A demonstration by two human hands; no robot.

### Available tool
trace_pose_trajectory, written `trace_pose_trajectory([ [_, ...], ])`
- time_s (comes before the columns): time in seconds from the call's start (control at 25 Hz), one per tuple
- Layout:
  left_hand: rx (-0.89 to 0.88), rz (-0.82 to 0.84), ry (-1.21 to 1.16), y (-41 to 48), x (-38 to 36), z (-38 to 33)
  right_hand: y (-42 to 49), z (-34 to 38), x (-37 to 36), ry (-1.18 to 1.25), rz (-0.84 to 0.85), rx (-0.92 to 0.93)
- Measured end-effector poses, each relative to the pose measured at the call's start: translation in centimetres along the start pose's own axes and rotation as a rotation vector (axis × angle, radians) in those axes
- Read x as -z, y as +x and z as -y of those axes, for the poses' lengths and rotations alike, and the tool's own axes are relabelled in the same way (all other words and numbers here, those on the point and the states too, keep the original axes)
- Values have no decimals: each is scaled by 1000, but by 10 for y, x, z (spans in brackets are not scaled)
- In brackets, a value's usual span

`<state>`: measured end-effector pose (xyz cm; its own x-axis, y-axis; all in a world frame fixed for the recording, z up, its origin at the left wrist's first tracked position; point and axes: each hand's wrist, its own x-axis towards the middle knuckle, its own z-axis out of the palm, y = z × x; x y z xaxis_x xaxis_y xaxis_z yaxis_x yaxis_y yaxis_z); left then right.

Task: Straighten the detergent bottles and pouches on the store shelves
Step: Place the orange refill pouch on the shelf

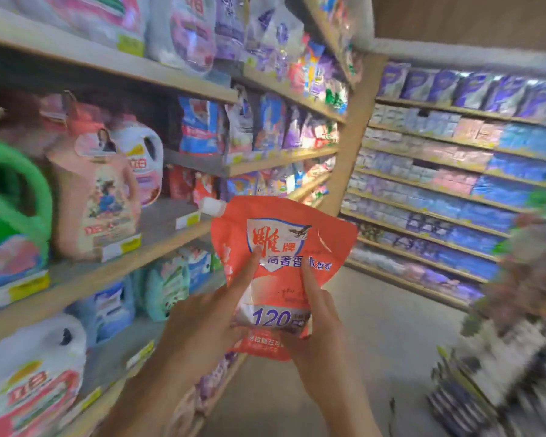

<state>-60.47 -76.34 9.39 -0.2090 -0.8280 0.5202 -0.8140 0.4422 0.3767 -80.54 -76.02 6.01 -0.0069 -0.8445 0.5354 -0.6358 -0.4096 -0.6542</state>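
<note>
Both hands hold an orange-red pouch [284, 272] up in the aisle, clear of the shelves [158, 244] on the left. Left hand [202, 323] grips the pouch's lower left edge, index finger laid up across the front print. Right hand [316, 323] pinches the lower right edge, thumb on the front, remaining fingers hidden behind. Pouch is upright, slightly tilted, face to camera: white shield logo with red characters, blue text band, "120" in purple near the bottom, white screw cap [213, 205] at the top left corner. Upper right of the pouch is creased and folded forward.

Left shelves carry large jugs: green jug [13, 197] cut off by the left edge, pink bottle [95, 197] near the shelf's front edge, white jug [29, 380] on the lower shelf. All are blurred; labels mostly unreadable. Far-wall packs [454, 171] and items at the right edge are smeared beyond identification.
</note>
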Motion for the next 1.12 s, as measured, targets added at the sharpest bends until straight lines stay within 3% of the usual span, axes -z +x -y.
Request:
trace_pose_trajectory([
  [0.16, -97, 5, -66, 62, -58, -29, 32, -61, 34, -26, -58, -73],
  [0.44, -162, 112, -131, 172, -133, -20, 118, -130, 46, -106, -87, -103],
  [0.84, -184, 154, -220, 333, -234, -2, 257, -233, 48, -117, -105, -113],
  [1.12, -100, 114, -237, 433, -325, 0, 364, -344, 54, -136, -2, -68],
])
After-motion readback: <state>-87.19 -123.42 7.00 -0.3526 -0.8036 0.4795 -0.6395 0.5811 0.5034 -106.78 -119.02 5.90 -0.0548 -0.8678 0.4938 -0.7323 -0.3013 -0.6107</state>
